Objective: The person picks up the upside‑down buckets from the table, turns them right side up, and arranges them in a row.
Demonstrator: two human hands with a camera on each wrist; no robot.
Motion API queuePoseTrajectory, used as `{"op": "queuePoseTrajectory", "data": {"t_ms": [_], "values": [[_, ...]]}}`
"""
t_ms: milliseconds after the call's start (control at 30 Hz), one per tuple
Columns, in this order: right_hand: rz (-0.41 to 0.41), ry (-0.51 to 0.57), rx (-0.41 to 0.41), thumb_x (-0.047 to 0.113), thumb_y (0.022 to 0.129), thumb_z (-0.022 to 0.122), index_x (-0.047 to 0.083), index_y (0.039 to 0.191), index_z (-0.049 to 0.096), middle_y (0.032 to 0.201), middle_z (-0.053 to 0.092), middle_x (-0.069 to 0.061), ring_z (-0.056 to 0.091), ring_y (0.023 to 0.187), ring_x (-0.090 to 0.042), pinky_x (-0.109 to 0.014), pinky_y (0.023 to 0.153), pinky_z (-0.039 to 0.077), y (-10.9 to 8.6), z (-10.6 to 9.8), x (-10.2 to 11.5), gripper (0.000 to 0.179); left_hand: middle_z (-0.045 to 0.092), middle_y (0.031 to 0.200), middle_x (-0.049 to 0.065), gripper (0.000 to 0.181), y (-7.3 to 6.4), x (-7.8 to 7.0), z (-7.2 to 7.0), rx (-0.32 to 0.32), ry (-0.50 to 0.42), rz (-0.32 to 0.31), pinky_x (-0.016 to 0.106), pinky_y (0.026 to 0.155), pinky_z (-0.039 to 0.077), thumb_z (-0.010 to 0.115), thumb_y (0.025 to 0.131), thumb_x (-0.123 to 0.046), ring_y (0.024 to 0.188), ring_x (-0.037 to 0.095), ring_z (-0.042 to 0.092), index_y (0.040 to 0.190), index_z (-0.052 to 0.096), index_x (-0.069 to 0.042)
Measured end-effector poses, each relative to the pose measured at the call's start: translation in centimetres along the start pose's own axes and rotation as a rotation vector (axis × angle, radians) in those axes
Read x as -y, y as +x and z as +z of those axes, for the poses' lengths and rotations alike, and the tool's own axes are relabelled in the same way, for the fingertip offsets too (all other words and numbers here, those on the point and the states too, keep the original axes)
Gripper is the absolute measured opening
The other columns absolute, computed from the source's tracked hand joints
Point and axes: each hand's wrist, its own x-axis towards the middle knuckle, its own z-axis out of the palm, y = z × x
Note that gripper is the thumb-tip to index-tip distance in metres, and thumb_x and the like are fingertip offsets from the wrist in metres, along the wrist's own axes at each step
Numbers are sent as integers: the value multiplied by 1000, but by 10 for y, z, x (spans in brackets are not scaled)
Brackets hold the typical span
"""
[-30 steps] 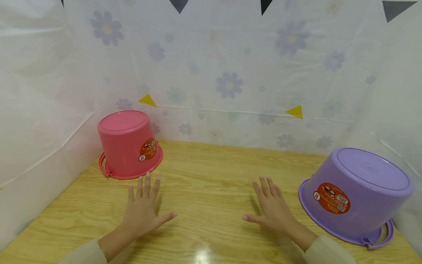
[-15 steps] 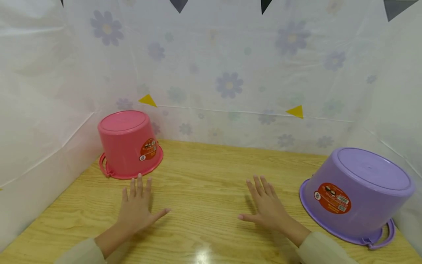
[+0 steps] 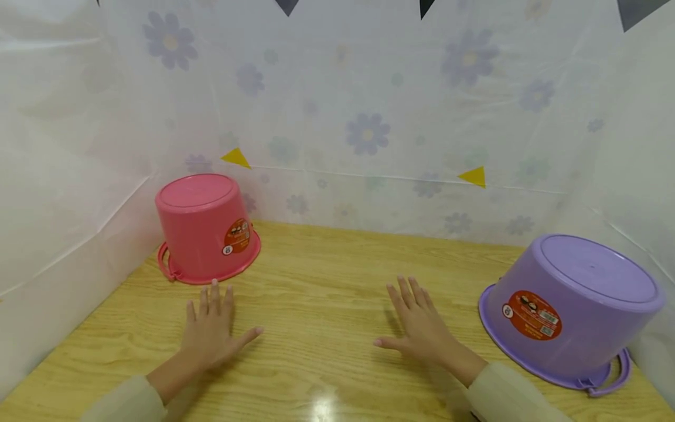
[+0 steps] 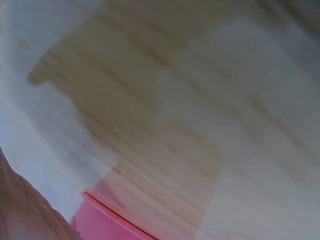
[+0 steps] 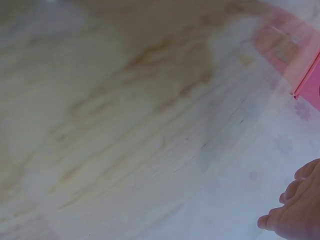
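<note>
Two plastic buckets stand upside down on the wooden table [image 3: 316,293]. The pink bucket [image 3: 197,234] is at the back left, its handle hanging at its left side. At the right is a larger-looking purple bucket [image 3: 580,293] with its handle near the front. My left hand [image 3: 208,337] is spread flat just in front of the pink bucket, fingertips close to its rim. My right hand [image 3: 422,328] lies with fingers spread, left of the purple bucket. Neither hand holds anything. In the left wrist view, part of the pink bucket [image 4: 110,222] shows beside the hand [image 4: 25,212].
A white curtain [image 3: 316,88] with pale flowers closes off the back, and white sheets [image 3: 53,176] line both sides. Yellow triangle markers [image 3: 473,176] are on the back curtain. Dark triangles [image 3: 287,6] hang along the top.
Both hands have slid left over the table, the left one also slightly toward me, fingers still spread. The buckets have stayed in place.
</note>
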Motion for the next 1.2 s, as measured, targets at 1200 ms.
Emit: {"op": "queuePoseTrajectory", "data": {"t_ms": [1200], "values": [[-109, 71, 104, 58, 82, 58, -3, 147, 15, 153, 6, -26, 5, 142, -43, -57, 113, 16, 52, 16, 27, 99, 4, 143, 45, 102, 23, 36, 4, 77, -109, -76, 70, 104, 10, 43, 86, -63, 132, 60, 6, 140, 13, 19]]}}
